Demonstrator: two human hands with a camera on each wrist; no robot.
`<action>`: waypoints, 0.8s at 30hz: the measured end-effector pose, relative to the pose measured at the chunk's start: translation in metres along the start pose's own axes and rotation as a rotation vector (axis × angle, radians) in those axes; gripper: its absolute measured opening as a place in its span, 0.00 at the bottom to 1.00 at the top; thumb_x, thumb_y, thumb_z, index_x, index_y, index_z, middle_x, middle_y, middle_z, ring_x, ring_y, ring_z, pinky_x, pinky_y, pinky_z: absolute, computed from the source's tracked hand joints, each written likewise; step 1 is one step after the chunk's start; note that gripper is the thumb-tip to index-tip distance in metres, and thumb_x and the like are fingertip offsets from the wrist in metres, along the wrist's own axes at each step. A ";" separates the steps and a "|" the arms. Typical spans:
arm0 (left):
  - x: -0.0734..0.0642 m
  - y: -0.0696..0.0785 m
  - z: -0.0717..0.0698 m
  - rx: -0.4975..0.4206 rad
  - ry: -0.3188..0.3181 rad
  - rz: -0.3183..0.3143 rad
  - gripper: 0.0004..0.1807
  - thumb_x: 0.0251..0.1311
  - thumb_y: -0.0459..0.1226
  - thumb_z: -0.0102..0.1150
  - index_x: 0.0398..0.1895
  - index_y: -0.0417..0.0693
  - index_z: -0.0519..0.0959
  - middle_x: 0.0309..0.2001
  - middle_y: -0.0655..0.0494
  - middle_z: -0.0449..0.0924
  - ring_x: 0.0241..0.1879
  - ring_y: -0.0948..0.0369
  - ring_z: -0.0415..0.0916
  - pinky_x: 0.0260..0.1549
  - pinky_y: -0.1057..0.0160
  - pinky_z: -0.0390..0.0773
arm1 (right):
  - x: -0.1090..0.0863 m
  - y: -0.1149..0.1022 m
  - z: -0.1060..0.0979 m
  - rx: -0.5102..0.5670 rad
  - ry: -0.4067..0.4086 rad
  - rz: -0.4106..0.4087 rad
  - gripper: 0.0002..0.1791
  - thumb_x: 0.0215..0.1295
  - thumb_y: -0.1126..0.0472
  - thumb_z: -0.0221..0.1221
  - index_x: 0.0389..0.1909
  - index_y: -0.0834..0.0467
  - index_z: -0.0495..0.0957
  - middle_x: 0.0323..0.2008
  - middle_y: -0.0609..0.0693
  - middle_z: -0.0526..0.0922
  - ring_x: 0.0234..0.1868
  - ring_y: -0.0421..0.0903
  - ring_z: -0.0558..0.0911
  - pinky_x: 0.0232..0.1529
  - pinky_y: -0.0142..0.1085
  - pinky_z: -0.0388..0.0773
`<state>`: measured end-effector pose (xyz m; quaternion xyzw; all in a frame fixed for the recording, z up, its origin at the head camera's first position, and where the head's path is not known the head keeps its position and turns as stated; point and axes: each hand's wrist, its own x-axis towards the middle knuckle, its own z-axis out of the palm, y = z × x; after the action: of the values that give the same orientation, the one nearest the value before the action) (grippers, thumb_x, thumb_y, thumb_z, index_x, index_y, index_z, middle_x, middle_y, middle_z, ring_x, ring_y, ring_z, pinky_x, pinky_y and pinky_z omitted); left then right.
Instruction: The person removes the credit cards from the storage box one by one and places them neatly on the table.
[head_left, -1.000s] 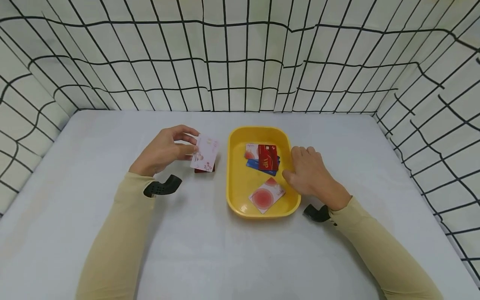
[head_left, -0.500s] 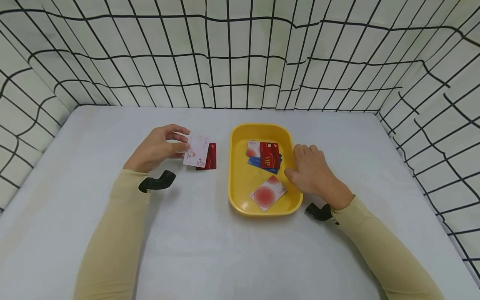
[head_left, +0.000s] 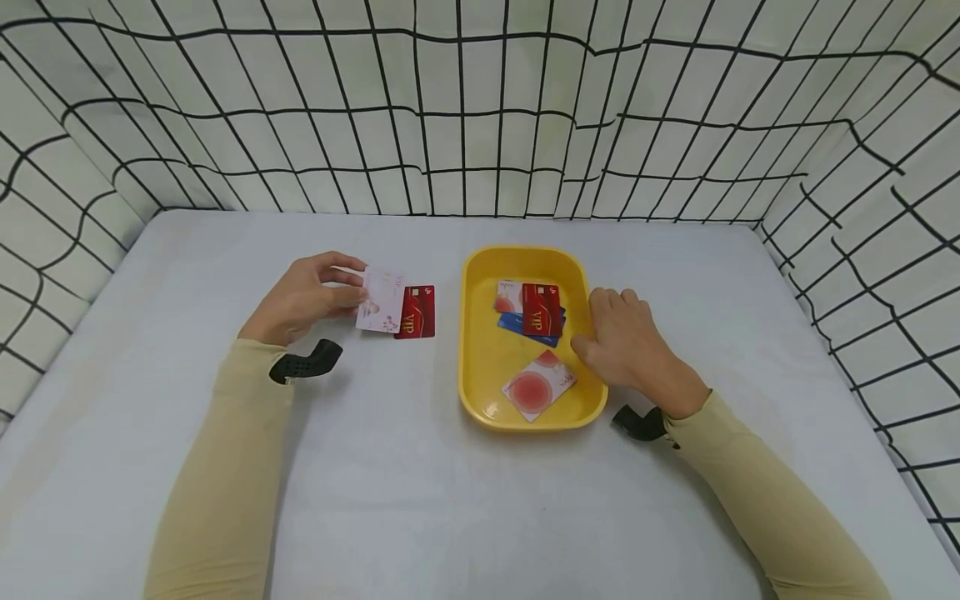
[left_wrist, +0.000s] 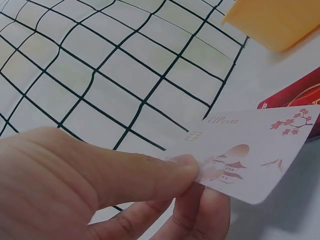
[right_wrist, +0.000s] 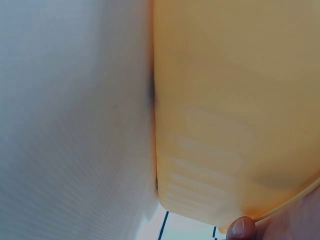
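My left hand (head_left: 303, 296) pinches a white card (head_left: 383, 300) between thumb and fingers. In the left wrist view the white card (left_wrist: 250, 155) shows "VIP card" lettering, a chip, small pagodas and a blossom branch. Lying on the table just right of it is a red VIP card (head_left: 420, 312), its left edge overlapped by the white one. My right hand (head_left: 622, 337) grips the right rim of a yellow tray (head_left: 480, 383), thumb over the rim and a fingertip (right_wrist: 242, 227) on the outer side. Inside the tray, a red card (head_left: 541, 310) lies across a blue card (head_left: 512, 322).
Two white cards with pink circles share the tray: one (head_left: 507, 294) by the red card, another (head_left: 529, 392) nearer the front. Black wire mesh (head_left: 462, 117) stands behind the white table (head_left: 450, 517) and along both sides.
My left hand has drawn the white card leftward, uncovering most of the red VIP card on the table. The right hand stays at the tray's rim, and the head view has shifted slightly.
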<state>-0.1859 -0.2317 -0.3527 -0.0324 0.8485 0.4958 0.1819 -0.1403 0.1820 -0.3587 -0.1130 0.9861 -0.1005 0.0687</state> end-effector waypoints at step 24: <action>0.004 -0.016 -0.005 -0.011 0.035 -0.065 0.31 0.69 0.37 0.65 0.73 0.46 0.67 0.63 0.46 0.73 0.43 0.64 0.81 0.42 0.72 0.86 | -0.001 0.000 -0.001 0.004 -0.003 0.001 0.24 0.62 0.53 0.53 0.53 0.65 0.67 0.39 0.58 0.71 0.45 0.55 0.66 0.46 0.46 0.63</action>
<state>-0.1870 -0.2435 -0.3645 -0.0694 0.8474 0.4935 0.1829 -0.1396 0.1819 -0.3580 -0.1126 0.9858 -0.1022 0.0707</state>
